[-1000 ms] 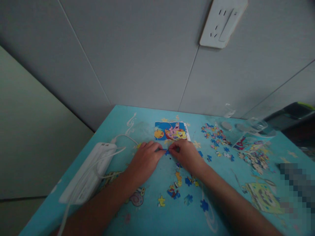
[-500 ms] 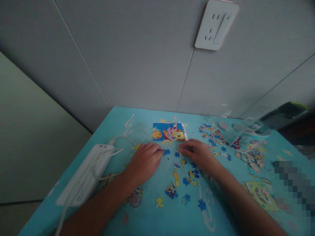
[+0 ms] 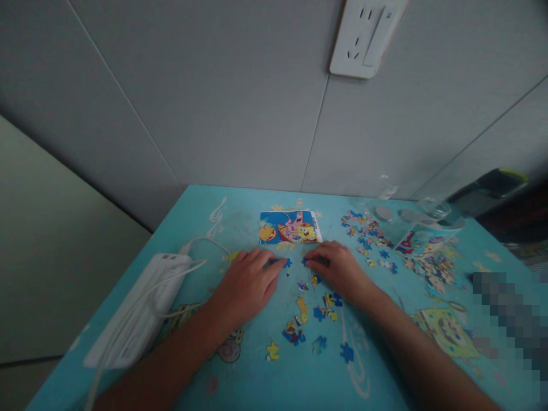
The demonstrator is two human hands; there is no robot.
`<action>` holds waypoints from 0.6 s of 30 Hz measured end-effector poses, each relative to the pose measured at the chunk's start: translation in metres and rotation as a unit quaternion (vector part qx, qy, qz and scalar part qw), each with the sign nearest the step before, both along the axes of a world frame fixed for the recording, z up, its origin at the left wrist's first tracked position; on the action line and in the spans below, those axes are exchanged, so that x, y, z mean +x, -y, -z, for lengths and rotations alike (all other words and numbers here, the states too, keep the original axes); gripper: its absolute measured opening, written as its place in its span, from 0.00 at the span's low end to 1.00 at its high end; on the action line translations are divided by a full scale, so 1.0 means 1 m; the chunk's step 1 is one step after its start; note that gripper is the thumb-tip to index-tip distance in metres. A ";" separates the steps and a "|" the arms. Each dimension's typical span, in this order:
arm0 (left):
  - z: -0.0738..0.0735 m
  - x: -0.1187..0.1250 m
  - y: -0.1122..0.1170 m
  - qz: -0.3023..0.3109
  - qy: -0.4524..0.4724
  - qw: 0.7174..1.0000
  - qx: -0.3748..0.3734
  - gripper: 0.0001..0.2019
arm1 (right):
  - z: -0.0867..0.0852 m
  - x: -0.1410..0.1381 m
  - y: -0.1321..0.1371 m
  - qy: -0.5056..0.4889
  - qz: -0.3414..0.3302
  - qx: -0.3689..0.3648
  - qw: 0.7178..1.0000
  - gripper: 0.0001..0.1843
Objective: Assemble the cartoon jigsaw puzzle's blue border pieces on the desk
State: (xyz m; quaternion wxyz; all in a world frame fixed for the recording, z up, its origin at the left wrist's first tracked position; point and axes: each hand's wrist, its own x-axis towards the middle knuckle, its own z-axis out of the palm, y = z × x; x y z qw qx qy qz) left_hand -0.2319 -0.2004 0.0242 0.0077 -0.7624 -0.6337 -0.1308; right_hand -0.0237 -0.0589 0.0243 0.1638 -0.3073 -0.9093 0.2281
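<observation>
Head view: left hand [image 3: 248,281] palm-down by one blue piece [image 3: 288,263], grip unclear; right fingers [image 3: 319,251] closed on second piece [image 3: 305,261].

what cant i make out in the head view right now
Head view: whether the left hand grips the left blue piece; too small.
Head view: part of the right blue piece, covered by the right hand.
Head view: wall socket's top, cut off by the upper edge.
Head view: whatever lies under the pixelated patch.
</observation>
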 end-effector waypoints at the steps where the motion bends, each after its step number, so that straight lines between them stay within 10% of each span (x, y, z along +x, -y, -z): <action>1: 0.000 0.000 0.000 0.002 -0.005 1.000 0.000 0.16 | -0.001 0.001 -0.001 0.002 0.001 0.008 1.000 0.07; 18: 0.011 -0.006 0.000 0.008 -0.004 1.000 -0.009 0.19 | -0.016 0.085 -0.043 -0.013 0.172 0.020 0.985 0.12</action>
